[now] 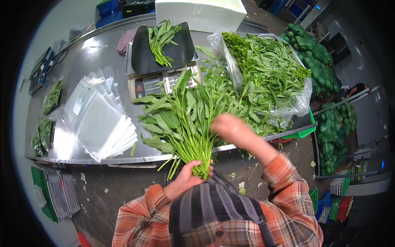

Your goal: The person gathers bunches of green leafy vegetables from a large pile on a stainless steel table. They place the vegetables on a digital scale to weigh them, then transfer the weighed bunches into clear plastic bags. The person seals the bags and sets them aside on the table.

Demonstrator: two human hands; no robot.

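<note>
A thick bunch of water spinach (188, 123) is gripped near its cut stem ends by my left hand (191, 176), just off the table's front edge. Its leaves fan out over the steel table (92, 58). My right hand (230, 126) is blurred beside the right side of the bunch; its fingers are hard to make out, and whether it holds a stem cannot be told. Loose greens (216, 80) lie beyond it. Behind the bunch stands a digital scale (135, 83), with a smaller bundle of water spinach (162, 43) on its black tray (140, 46).
A large clear plastic bag (234, 71) of greens lies at right. Fanned clear bags (98, 120) and packed greens (52, 97) lie at left. A white foam box (200, 14) stands behind the scale. Green net sacks (321, 68) are stacked at far right, near another person's arm (359, 89).
</note>
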